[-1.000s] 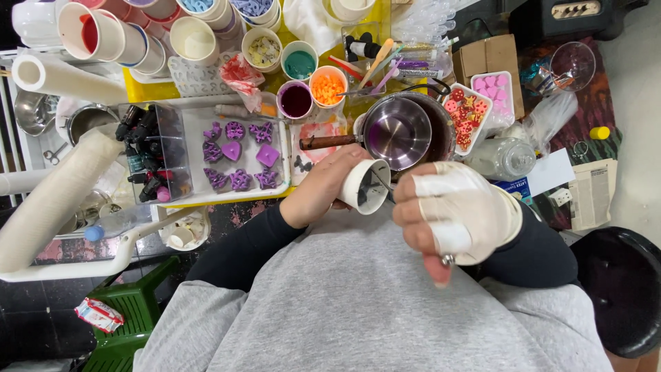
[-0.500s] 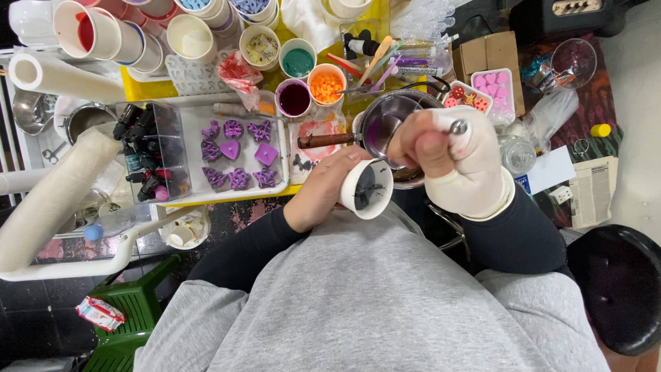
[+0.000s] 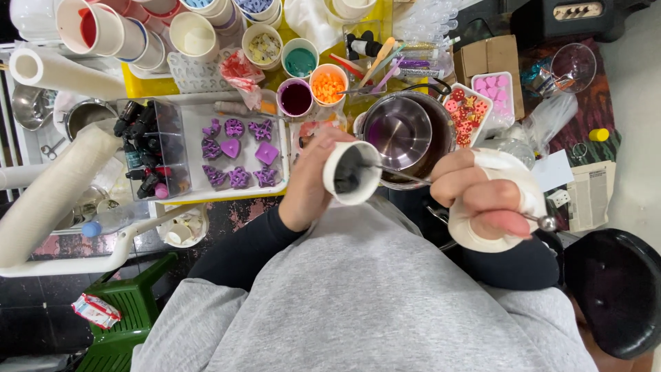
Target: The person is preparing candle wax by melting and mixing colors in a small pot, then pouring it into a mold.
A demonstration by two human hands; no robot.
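1. The left hand [image 3: 310,182] is wrapping closed around a white paper cup [image 3: 352,173], tilting it just in front of the steel pot [image 3: 405,136].
2. The right hand [image 3: 482,200], partly bandaged, is closing on a thin metal spoon [image 3: 413,178] reaching into the cup.
3. The cup is looking light and crushable; gripping mid-wall seems safest.
4. A tray of purple shapes [image 3: 237,151] is sitting left of the pot, and colour cups [image 3: 313,86] are crowding behind it.

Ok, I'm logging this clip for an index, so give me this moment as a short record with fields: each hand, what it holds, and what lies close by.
left hand: holds a white paper cup tilted on its side, mouth toward the camera
right hand: wrapped in white cloth, grips a thin metal spoon whose tip is inside the cup
behind the cup: steel pot
left of the hands: white tray with purple moulded shapes
further back: cups of coloured material, one orange
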